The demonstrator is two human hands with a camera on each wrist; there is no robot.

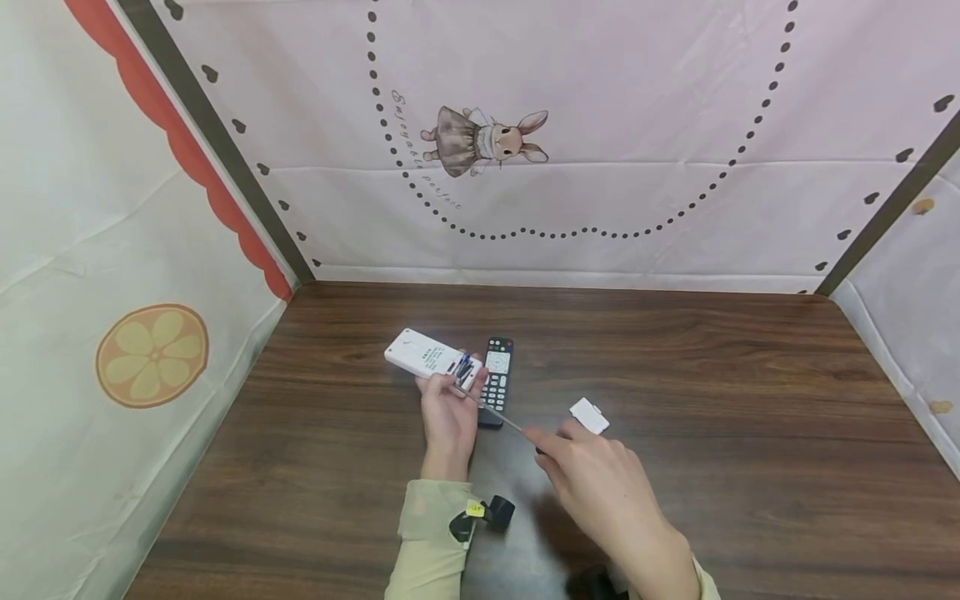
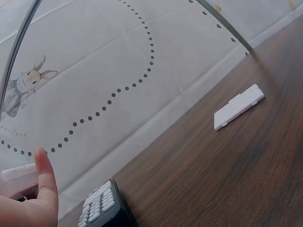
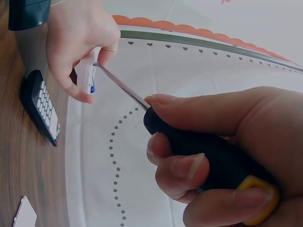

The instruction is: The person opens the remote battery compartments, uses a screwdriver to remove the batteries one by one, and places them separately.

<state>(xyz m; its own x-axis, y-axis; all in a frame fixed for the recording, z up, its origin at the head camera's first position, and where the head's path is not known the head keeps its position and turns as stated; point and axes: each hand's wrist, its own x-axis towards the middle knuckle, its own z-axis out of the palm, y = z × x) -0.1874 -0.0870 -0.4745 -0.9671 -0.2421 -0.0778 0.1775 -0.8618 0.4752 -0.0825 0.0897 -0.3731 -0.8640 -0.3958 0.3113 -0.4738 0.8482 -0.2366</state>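
Note:
My left hand (image 1: 448,425) grips a white remote control (image 1: 422,353), back side up, by its near end. Its battery compartment is uncovered, and blue batteries (image 1: 465,365) show inside. A screwdriver is in my right hand (image 1: 611,487), with fingers and thumb wrapped round its black and yellow handle (image 3: 203,151). The thin metal shaft (image 1: 498,413) points up and left, its tip right at the compartment's near end, beside the left thumb. Most of the handle is hidden by the hand in the head view.
A black remote control (image 1: 496,379) with white buttons lies face up on the brown wooden table (image 1: 712,375), just right of the left hand. Beyond the right hand lies a small white battery cover (image 1: 589,415). Printed cloth walls (image 1: 600,192) enclose the back and sides.

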